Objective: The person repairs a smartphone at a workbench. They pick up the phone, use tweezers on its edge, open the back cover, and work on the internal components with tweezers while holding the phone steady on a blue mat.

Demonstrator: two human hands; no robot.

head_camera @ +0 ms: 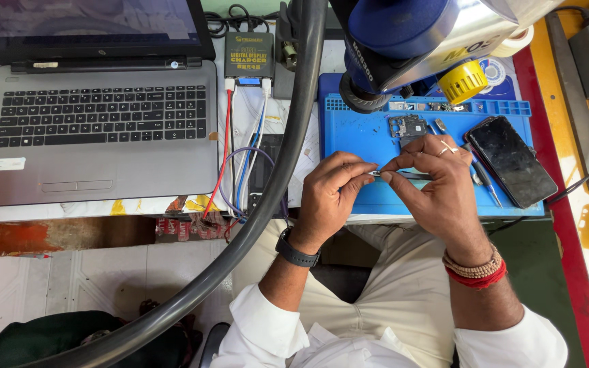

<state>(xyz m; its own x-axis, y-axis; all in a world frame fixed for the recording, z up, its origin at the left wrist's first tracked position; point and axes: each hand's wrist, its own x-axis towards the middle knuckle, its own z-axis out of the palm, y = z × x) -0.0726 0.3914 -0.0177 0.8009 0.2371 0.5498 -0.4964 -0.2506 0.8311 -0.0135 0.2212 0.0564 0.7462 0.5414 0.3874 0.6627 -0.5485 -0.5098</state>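
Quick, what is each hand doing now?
Left hand: fingers pinched on the thin metal tool.
Right hand: fingers pinched on the same tool.

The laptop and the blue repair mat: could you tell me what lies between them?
In the head view, a thick black hose crosses between laptop and blue mat, above red, white and blue cables.

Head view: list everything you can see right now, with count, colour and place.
laptop: one, grey, open, left on bench
charger box: one, black, behind cables
cables: several, red, white, blue, right of laptop
work mat: one, blue, centre
circuit board: one, dark, on mat
phone: one, black, mat's right edge
microscope: one, blue and silver, above mat
tweezers: one, metal, between both hands
left hand: wristwatch, pinching tweezers
right hand: ring, red bands, pinching tweezers
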